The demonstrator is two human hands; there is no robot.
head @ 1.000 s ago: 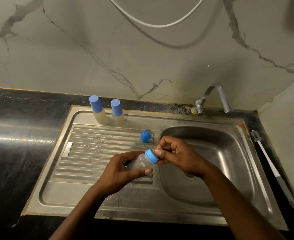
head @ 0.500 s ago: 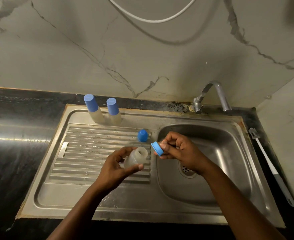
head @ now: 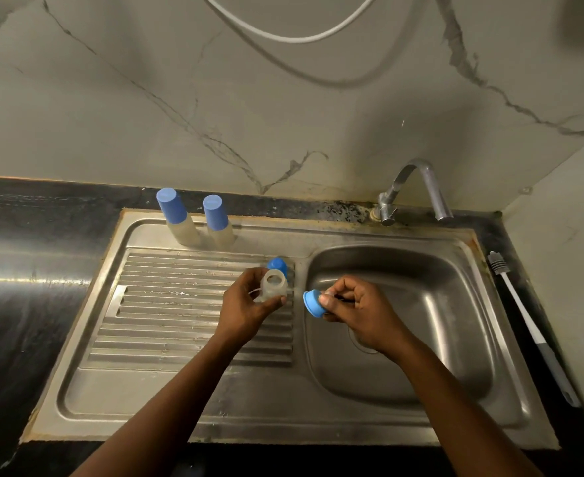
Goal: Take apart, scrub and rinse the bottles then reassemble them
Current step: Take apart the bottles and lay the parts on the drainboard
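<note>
The steel drainboard (head: pixel 166 325) bears two capped bottles (head: pixel 180 218) and a blue cap (head: pixel 278 264); the black counter (head: pixel 25 270), a brush (head: pixel 526 318).

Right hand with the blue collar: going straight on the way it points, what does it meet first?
Probably the open bottle in the left hand; the right hand aims its blue collar leftward at it, though depth is unclear.

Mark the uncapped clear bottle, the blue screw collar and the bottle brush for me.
uncapped clear bottle (head: pixel 271 291): head view, on its translucent wall just below the open mouth.
blue screw collar (head: pixel 310 303): head view, on its blue outer side.
bottle brush (head: pixel 524 312): head view, on the white middle of its handle.
</note>
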